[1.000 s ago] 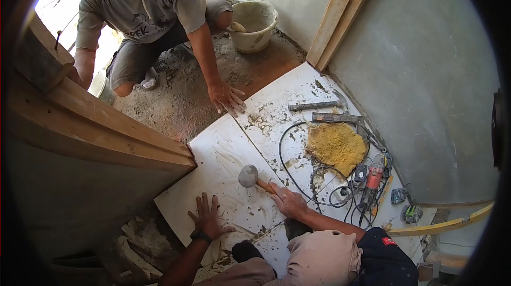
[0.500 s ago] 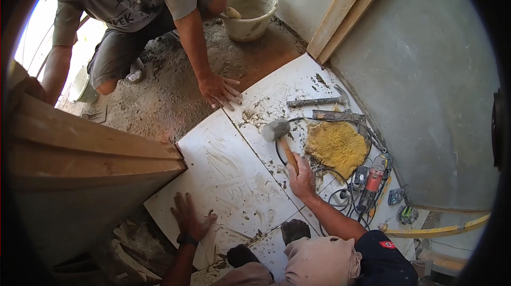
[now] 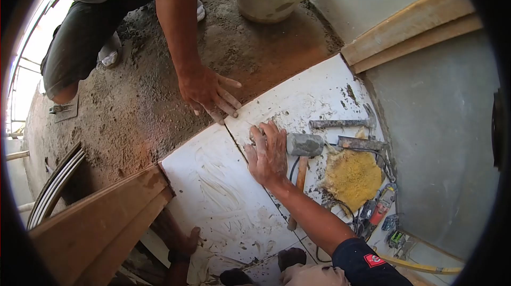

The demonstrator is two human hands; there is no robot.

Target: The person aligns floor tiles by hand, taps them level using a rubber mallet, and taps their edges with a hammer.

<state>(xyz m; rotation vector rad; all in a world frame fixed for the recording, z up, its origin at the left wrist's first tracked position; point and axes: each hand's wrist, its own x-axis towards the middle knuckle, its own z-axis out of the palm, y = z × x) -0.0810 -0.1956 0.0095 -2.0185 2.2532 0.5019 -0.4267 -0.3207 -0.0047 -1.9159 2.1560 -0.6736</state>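
My right hand (image 3: 269, 155) lies on the white floor tiles (image 3: 223, 179), fingers stretched out over the joint between two tiles. Just to its right rests a mallet with a grey head (image 3: 305, 145) and a wooden handle (image 3: 299, 193), out of my grip. At the lower left, my left hand (image 3: 181, 238) is at the tile's outer edge by the wooden frame, thumb apart; its fingers are shadowed and partly hidden. A co-worker's hand (image 3: 210, 94) presses its spread fingertips at the tiles' far edge, near the joint.
A hammer (image 3: 340, 123), a second dirty tool (image 3: 362, 144), a yellow sponge (image 3: 354, 177) and a red angle grinder (image 3: 380, 209) with cable lie at right. Wooden frames (image 3: 106, 217) stand on both sides. Beyond the tiles are rough mortar (image 3: 143, 89) and a bucket (image 3: 271, 6).
My right hand has let go of the mallet, now lying on the tiles, and moved left onto the joint. My left hand has shifted toward the wooden frame. The view has turned and moved closer.
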